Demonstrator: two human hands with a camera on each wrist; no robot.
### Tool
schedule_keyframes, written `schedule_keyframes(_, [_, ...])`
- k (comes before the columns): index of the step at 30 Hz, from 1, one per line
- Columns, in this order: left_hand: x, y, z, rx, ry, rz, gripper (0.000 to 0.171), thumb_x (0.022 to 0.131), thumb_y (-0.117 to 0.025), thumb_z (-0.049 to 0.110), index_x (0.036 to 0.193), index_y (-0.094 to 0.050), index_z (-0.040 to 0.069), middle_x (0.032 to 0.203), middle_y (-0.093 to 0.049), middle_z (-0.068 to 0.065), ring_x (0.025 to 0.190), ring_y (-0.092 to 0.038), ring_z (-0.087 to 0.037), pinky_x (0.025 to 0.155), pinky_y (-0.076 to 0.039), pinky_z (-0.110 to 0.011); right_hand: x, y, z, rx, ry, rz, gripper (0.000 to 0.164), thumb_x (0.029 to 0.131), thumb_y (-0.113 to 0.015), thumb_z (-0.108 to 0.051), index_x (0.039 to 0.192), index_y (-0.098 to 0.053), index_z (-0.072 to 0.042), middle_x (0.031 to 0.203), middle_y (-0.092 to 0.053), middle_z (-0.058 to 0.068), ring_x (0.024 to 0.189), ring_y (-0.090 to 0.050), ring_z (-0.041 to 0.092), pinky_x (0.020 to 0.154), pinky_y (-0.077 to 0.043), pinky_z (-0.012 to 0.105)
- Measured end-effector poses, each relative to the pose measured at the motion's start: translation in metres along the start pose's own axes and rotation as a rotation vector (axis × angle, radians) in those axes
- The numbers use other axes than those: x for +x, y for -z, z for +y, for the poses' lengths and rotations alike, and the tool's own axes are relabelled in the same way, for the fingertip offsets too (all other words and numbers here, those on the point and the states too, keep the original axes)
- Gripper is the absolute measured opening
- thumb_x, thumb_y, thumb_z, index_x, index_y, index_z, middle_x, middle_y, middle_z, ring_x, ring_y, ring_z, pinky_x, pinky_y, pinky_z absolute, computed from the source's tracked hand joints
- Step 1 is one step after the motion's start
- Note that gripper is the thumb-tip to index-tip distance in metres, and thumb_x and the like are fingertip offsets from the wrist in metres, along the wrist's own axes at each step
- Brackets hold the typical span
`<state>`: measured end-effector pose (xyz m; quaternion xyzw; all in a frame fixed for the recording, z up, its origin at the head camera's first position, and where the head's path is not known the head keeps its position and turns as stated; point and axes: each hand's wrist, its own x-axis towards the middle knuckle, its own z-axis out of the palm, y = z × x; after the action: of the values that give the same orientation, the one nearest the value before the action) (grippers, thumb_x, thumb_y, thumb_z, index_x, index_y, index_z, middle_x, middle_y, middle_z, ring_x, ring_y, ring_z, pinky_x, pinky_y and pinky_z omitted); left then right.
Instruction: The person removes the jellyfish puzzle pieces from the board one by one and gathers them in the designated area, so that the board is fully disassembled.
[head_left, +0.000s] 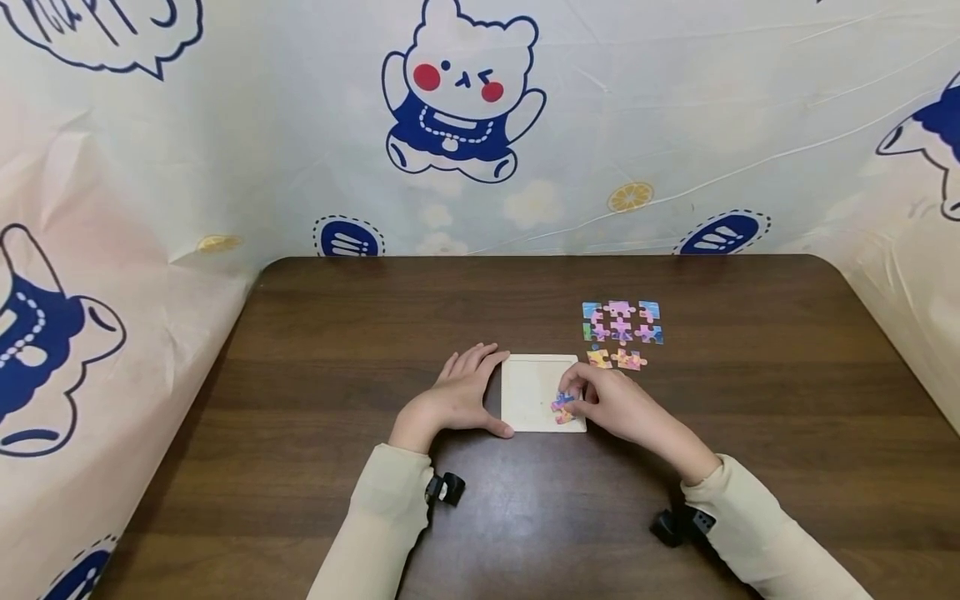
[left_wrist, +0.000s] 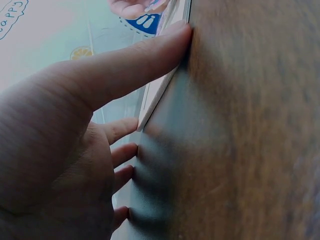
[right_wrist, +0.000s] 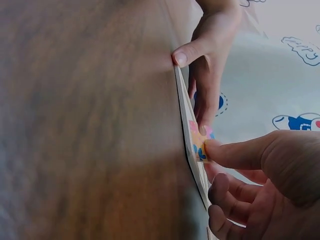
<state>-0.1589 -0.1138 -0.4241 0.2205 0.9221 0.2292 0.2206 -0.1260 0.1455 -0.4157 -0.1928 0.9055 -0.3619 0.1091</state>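
A pale square puzzle board with a raised rim lies on the table. My left hand is spread at its left side, the thumb on the near corner and the index finger at the far one. In the left wrist view, the other fingertips rest on the table beside the board. Over the board's near right corner, my right hand pinches a colorful jigsaw piece between thumb and fingers. The right wrist view shows this piece, pink, yellow and blue, tilted against the board's rim.
Several loose jigsaw pieces lie in rough rows beyond the board to the right, the nearest ones close to my right hand. The brown wooden table meets a printed cloth backdrop at its back and sides.
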Motion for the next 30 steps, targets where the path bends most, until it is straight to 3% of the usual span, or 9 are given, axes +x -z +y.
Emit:
schedule_keyframes(13, [-0.008, 0.007, 0.007, -0.008, -0.012, 0.007, 0.110, 0.071, -0.088, 0.043, 0.157, -0.025, 0.015, 0.163, -0.014, -0.008, 0.151, -0.005, -0.027, 0.120, -0.001, -0.048, 0.000, 0.020, 0.006, 0.020, 0.039, 0.035, 0.010, 0.090, -0.073, -0.008, 0.097, -0.068, -0.011, 0.077, -0.057, -0.004, 0.066, -0.051, 0.013, 0.058, -0.044, 0.026])
schedule_keyframes(30, [-0.006, 0.004, 0.004, 0.003, -0.013, -0.001, 0.112, 0.070, -0.087, 0.047, 0.158, -0.024, 0.018, 0.164, -0.012, -0.006, 0.151, -0.004, -0.024, 0.120, 0.000, -0.046, -0.008, 0.067, 0.031, -0.028, -0.049, 0.101, 0.013, 0.092, -0.070, -0.007, 0.104, -0.068, -0.004, 0.082, -0.063, 0.001, 0.074, -0.056, 0.019, 0.065, -0.049, 0.027])
